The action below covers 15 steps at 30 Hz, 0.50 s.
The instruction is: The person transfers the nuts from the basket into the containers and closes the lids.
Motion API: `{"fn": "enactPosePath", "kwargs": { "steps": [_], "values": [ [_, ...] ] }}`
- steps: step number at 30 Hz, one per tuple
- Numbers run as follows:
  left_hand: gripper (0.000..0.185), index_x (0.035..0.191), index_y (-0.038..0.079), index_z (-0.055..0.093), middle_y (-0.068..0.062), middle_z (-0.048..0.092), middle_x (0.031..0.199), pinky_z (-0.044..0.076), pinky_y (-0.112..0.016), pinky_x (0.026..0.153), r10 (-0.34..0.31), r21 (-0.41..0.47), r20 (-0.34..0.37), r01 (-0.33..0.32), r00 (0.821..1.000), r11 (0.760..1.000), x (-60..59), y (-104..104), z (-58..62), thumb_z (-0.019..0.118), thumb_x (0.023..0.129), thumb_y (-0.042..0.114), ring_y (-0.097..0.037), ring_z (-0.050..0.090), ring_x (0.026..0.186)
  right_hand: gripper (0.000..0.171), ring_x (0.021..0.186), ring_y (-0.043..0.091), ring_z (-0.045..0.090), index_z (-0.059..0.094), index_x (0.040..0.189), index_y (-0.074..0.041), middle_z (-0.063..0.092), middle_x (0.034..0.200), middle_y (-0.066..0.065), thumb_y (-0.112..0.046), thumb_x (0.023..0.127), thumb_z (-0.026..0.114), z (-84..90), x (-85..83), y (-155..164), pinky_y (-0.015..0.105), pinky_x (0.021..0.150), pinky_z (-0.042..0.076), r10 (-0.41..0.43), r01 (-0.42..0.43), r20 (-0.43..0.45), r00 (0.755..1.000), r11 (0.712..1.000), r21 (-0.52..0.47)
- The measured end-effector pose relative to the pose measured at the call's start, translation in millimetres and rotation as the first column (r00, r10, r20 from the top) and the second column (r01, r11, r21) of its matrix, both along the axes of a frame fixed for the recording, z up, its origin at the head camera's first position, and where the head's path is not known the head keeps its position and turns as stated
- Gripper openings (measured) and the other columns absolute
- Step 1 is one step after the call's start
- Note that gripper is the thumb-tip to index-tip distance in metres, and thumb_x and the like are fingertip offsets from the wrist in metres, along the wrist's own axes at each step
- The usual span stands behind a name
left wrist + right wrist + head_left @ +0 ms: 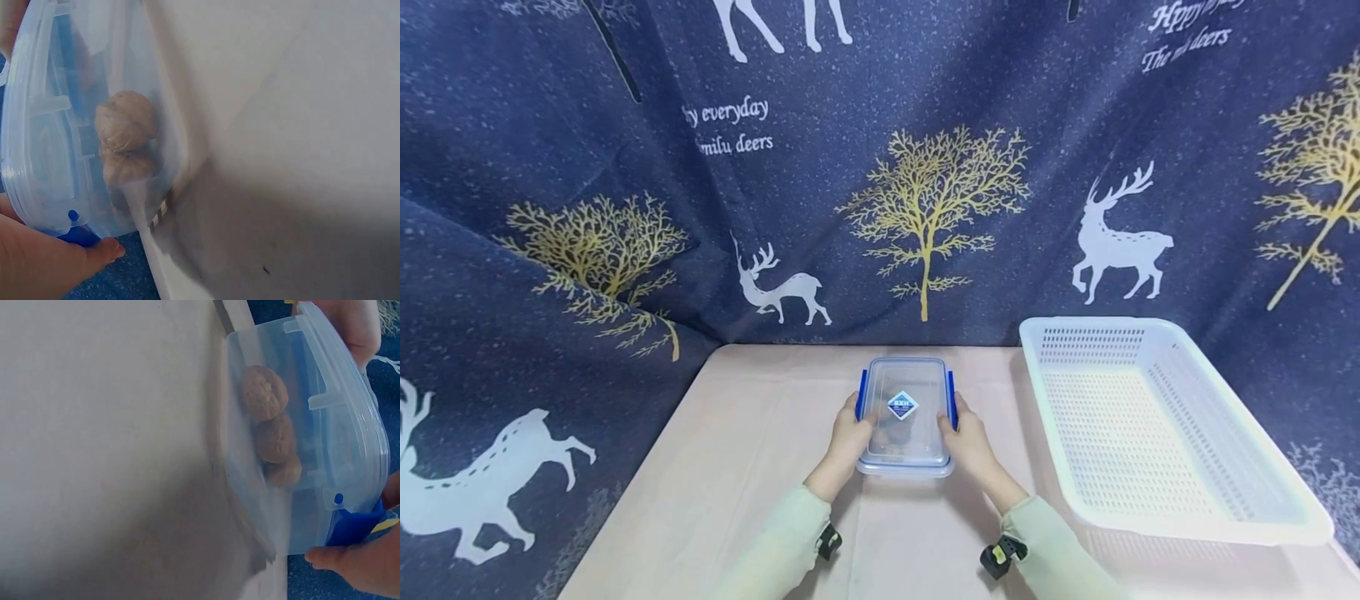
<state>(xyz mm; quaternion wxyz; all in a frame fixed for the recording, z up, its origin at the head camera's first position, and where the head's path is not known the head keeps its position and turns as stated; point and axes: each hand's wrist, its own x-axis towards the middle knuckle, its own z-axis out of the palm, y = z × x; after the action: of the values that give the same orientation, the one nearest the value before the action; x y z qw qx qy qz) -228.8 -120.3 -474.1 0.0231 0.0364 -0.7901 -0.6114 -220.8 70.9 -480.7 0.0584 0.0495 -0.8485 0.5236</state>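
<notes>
A clear plastic food container (917, 450) with a lid and blue side clips is between both hands. My left hand (850, 433) grips its left side and my right hand (970, 437) its right side, thumbs over the lid's edges. On the lid is a blue and white diamond sticker (902, 405). Through the wall in the right wrist view, several walnuts (265, 394) lie together inside. The left wrist view also shows a walnut (126, 119) through the plastic. A blue clip (353, 526) sits by the right hand's fingers.
A white perforated plastic basket (1052, 442) stands on the right of the table, with no contents showing. The pale cloth-covered table (722, 450) runs back to a dark blue curtain (865, 250) printed with deer and trees.
</notes>
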Motion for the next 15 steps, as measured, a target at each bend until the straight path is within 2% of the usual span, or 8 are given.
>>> {"fn": "enactPosePath", "kwargs": {
  "steps": [2, 5, 9, 12, 15],
  "values": [
    [0.057, 0.144, -0.012, 0.029, -0.034, 0.038, 0.142, 0.026, -0.058, 0.112, -0.010, 0.003, -0.001, 0.010, 1.000, 1.000, 0.9, 0.8, 0.1, 0.049, 0.092, 0.001, -0.048, 0.034, 0.133, 0.056, 0.119, 0.052, 0.049, 0.027, 0.137, 0.024, 0.041, 0.130, 0.045, -0.004, 0.095, 0.050, -0.8, 0.5, -1.7, 0.054, 0.100, 0.044, -0.016, 0.016, -0.023, 1.000, 0.999, 0.031],
    [0.056, 0.143, -0.013, 0.028, -0.035, 0.037, 0.142, 0.024, -0.058, 0.113, -0.022, -0.009, -0.022, 0.022, 1.000, 1.000, 2.1, 2.3, 0.6, 0.047, 0.092, -0.001, -0.049, 0.033, 0.133, 0.056, 0.102, 0.048, 0.061, 0.028, 0.136, 0.025, 0.044, 0.126, 0.046, -0.003, 0.093, 0.049, -0.5, 0.5, -4.4, 0.050, 0.085, 0.055, -0.029, 0.032, -0.045, 0.999, 0.997, 0.068],
    [0.057, 0.145, -0.012, 0.026, -0.034, 0.035, 0.144, 0.023, -0.057, 0.113, -0.028, -0.034, -0.034, 0.027, 0.999, 0.999, 2.7, 4.0, 0.1, 0.046, 0.092, -0.002, -0.048, 0.032, 0.134, 0.055, 0.086, 0.042, 0.064, 0.028, 0.135, 0.026, 0.045, 0.123, 0.047, -0.001, 0.091, 0.049, 3.2, 1.2, -5.2, 0.044, 0.072, 0.059, -0.036, 0.039, -0.040, 0.999, 0.996, 0.076],
    [0.058, 0.145, -0.012, 0.025, -0.034, 0.036, 0.143, 0.024, -0.056, 0.113, -0.023, -0.043, -0.034, 0.022, 0.999, 0.999, 3.0, 4.0, 0.1, 0.046, 0.091, -0.002, -0.048, 0.033, 0.134, 0.055, 0.088, 0.042, 0.064, 0.027, 0.136, 0.025, 0.045, 0.124, 0.046, -0.001, 0.092, 0.048, 6.2, 1.5, -4.1, 0.044, 0.074, 0.059, -0.025, 0.027, -0.022, 0.999, 0.996, 0.081],
    [0.058, 0.144, -0.012, 0.027, -0.035, 0.038, 0.142, 0.026, -0.057, 0.113, -0.021, -0.071, -0.048, 0.017, 0.999, 0.997, 3.5, 4.0, 1.3, 0.046, 0.091, -0.002, -0.048, 0.035, 0.132, 0.055, 0.101, 0.046, 0.061, 0.026, 0.137, 0.025, 0.043, 0.127, 0.045, -0.003, 0.094, 0.047, 8.7, 1.3, -1.9, 0.049, 0.085, 0.055, -0.008, 0.008, -0.001, 1.000, 0.995, 0.097]
  ]
}}
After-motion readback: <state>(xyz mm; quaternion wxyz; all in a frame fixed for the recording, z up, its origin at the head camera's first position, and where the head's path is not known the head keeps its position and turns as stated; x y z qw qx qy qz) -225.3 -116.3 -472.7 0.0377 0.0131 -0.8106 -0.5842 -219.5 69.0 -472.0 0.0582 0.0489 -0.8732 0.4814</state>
